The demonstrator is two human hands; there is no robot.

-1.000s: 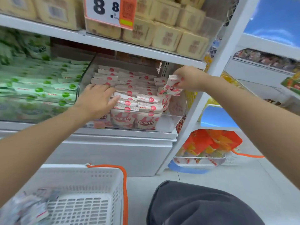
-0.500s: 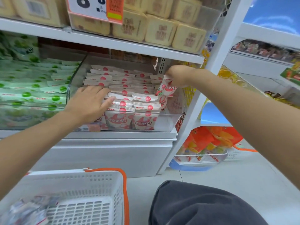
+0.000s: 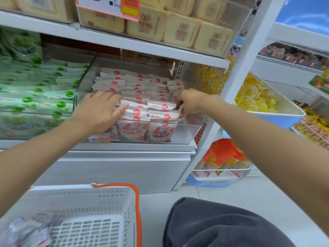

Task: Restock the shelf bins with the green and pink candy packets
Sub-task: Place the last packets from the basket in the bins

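A see-through bin, the right clear bin, sits on the white shelf. It is packed with pink candy packets that stand in rows from front to back. The left hand lies flat on the packets at the left side of this bin, with its fingers straight and holding nothing. The right hand is at the right side of the same bin. Its fingers are curled down and pinch one pink packet, which is tucked in at the right end of the front rows, touching the others.

Just beside it is the left clear bin, full of green candy packets lying in layers.

On the shelf above, a clear box holds tan square packs.

Down low on the left is a white basket with an orange handle. A few packets lie in its corner — too blurry to tell their colour. To the right, past the white post, a tray holds yellow cups, and a wire basket low down holds orange bags.
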